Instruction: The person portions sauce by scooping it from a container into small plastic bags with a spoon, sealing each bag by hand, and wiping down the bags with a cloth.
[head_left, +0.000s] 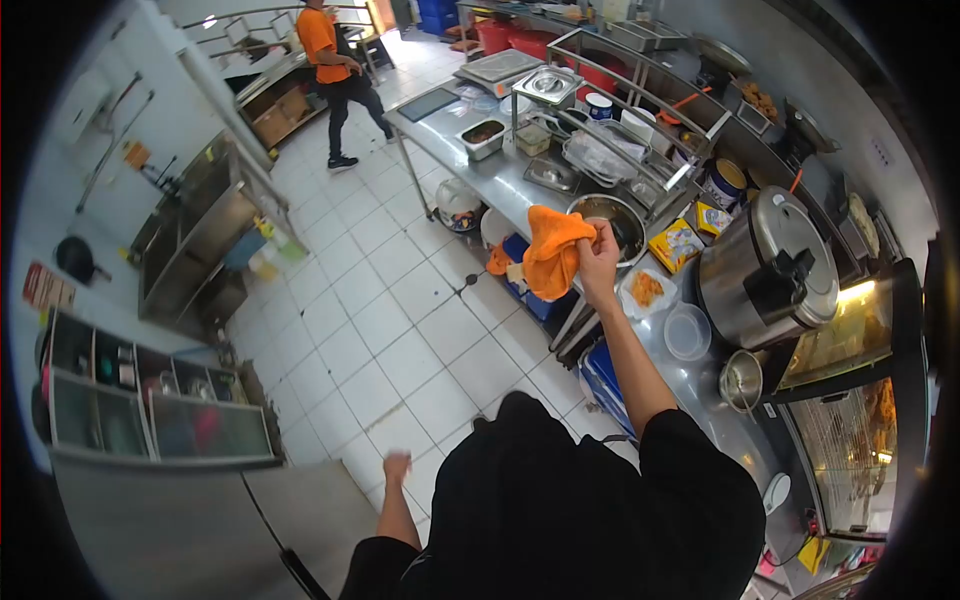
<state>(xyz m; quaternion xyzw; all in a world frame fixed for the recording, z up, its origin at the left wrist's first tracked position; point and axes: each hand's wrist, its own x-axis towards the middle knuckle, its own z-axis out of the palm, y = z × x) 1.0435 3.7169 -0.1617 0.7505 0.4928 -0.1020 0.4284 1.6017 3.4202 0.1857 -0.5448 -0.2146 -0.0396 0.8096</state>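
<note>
An orange cloth [552, 252] hangs bunched from my right hand [600, 262], whose fingers are closed on it. That hand is held up at the edge of the steel worktable, in front of a large metal bowl [628, 225]. My left hand [397, 467] hangs low over the tiled floor, apart from any object; it is small and blurred, so its fingers cannot be made out. Close to my right forearm, a container with orange-brown food [647, 291] and a clear round tub [688, 331] sit on the counter.
A large steel cooker [770, 258] and a lit glass display cabinet [840, 400] stand at my right. Yellow packets [676, 246] lie beside the bowl. A person in an orange shirt [318, 35] is at the far end. Sinks [190, 220] line the left wall.
</note>
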